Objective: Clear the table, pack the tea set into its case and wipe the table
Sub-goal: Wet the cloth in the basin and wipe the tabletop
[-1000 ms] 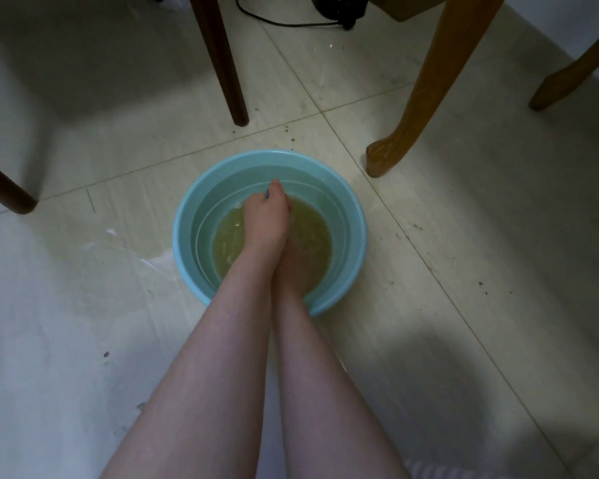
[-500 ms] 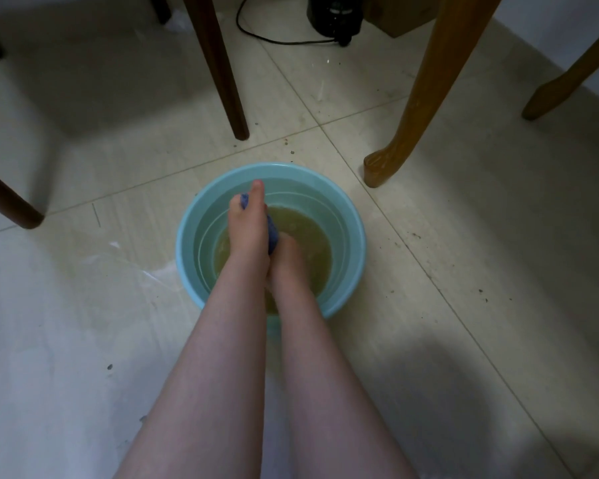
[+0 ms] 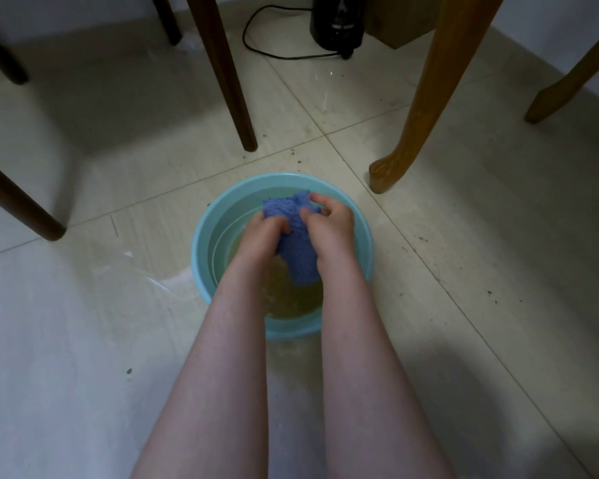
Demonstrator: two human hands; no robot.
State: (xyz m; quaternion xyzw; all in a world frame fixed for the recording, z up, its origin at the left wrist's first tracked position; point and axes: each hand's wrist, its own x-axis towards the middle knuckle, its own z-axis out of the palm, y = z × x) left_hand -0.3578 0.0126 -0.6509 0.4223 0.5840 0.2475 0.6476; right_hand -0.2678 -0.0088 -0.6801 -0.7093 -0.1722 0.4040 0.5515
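Wet blue cloth [image 3: 293, 233] held over the basin [image 3: 281, 176].
Head view: the left hand [image 3: 261, 236] and right hand [image 3: 331, 226] both curl tight round it, above yellowish water [image 3: 291, 302]. It looks soft, floppy and drippy, so hold it bunched in the middle.

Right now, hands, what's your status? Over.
Left hand, right hand both grip blue cloth. Cloth held over murky water in teal basin. Wooden leg beyond, apart.

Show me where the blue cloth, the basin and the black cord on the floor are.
blue cloth [image 3: 293, 219]: head view, on its bunched upper part.
light blue basin [image 3: 215, 233]: head view, on the inner left wall.
black cord [image 3: 245, 34]: head view, on the left bend of its loop.
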